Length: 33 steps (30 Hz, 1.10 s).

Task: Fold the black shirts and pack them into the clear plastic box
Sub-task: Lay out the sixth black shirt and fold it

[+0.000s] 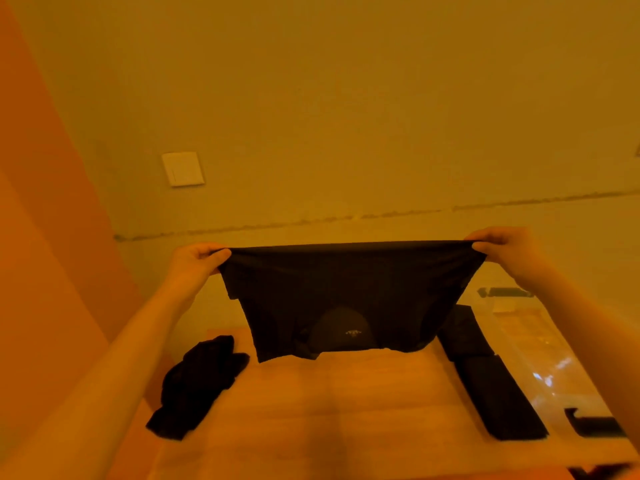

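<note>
both hands, left hand point(197, 259) and right hand point(502, 247), pinch the top edge of a black shirt point(346, 299), stretched between the grips above the bench point(329, 410). below the left grip lies a crumpled shirt point(197, 386); below the right, folded shirts point(491, 382) beside the clear plastic box point(540, 358).

Wall switch plate point(183, 168), wooden table point(329, 410)

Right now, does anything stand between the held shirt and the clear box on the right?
Nothing visible blocks it. The held shirt hangs between both hands above the table; the folded shirts already lie inside the clear box.
</note>
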Each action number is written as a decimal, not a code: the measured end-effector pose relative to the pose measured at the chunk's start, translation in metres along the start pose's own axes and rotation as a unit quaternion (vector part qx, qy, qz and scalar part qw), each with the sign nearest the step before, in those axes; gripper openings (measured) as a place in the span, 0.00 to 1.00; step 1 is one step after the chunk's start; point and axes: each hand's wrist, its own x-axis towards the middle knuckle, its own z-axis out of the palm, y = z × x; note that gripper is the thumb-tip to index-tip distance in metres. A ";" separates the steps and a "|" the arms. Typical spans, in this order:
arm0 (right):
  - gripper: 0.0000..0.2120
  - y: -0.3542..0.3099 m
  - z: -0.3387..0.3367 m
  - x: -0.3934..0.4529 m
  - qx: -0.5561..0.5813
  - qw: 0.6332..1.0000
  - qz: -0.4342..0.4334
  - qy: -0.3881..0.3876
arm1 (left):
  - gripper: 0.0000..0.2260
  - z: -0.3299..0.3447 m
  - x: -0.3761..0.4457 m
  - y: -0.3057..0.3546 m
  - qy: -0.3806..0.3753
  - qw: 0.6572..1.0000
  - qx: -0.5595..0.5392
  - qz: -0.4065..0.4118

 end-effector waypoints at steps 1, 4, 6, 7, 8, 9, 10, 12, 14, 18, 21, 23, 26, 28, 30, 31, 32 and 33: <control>0.10 0.007 -0.003 -0.008 -0.007 1.000 0.010 -0.016 | 0.05 -0.002 -0.010 -0.004 -0.007 1.000 0.003 -0.005; 0.15 0.024 -0.010 -0.028 -0.026 0.997 0.041 -0.059 | 0.07 -0.008 -0.031 -0.022 -0.015 1.000 0.003 -0.024; 0.16 0.031 -0.011 -0.036 -0.012 0.995 0.057 -0.080 | 0.08 -0.007 -0.036 -0.033 -0.014 0.999 0.003 -0.041; 0.15 0.035 -0.010 -0.036 -0.002 0.994 0.065 -0.088 | 0.08 -0.005 -0.036 -0.038 -0.017 0.999 0.006 -0.049; 0.14 0.039 -0.008 -0.034 0.008 0.993 0.076 -0.095 | 0.08 -0.001 -0.034 -0.044 -0.022 0.998 0.008 -0.057; 0.12 0.043 -0.004 -0.030 0.019 0.991 0.087 -0.103 | 0.08 0.003 -0.030 -0.050 -0.026 0.997 0.011 -0.068; 0.08 0.048 0.000 -0.025 0.029 0.988 0.101 -0.113 | 0.07 0.008 -0.026 -0.056 -0.030 0.996 0.015 -0.079; 0.03 0.066 0.012 -0.009 0.027 0.982 0.120 -0.143 | 0.06 0.019 -0.011 -0.076 -0.034 0.993 0.020 -0.113; 0.04 0.090 0.031 0.013 -0.007 0.973 0.161 -0.164 | 0.05 0.035 0.009 -0.104 -0.045 0.987 0.032 -0.149; 0.14 0.172 0.088 0.064 -0.080 0.951 0.227 -0.196 | 0.05 0.078 0.058 -0.177 -0.080 0.965 0.071 -0.240; 0.12 0.245 0.138 0.104 -0.135 0.933 0.247 -0.222 | 0.04 0.115 0.094 -0.239 -0.087 0.946 0.108 -0.293; 0.06 0.285 0.168 0.124 -0.152 0.924 0.262 -0.233 | 0.05 0.138 0.113 -0.279 -0.074 0.939 0.140 -0.305; 0.09 0.333 0.204 0.148 -0.180 0.921 0.258 -0.231 | 0.10 0.167 0.135 -0.323 -0.050 0.934 0.207 -0.288; 0.09 0.353 0.221 0.157 -0.196 0.928 0.234 -0.214 | 0.11 0.179 0.146 -0.342 -0.039 0.931 0.243 -0.271; 0.10 0.361 0.231 0.162 -0.216 0.935 0.204 -0.192 | 0.12 0.185 0.155 -0.355 -0.022 0.926 0.286 -0.244; 0.12 0.360 0.235 0.162 -0.233 0.936 0.190 -0.182 | 0.13 0.186 0.156 -0.359 -0.013 0.923 0.312 -0.226; 0.13 0.356 0.238 0.159 -0.253 0.937 0.173 -0.170 | 0.14 0.186 0.153 -0.360 -0.008 0.917 0.344 -0.203; 0.15 0.350 0.240 0.152 -0.273 0.937 0.150 -0.158 | 0.15 0.188 0.146 -0.358 -0.007 0.908 0.385 -0.167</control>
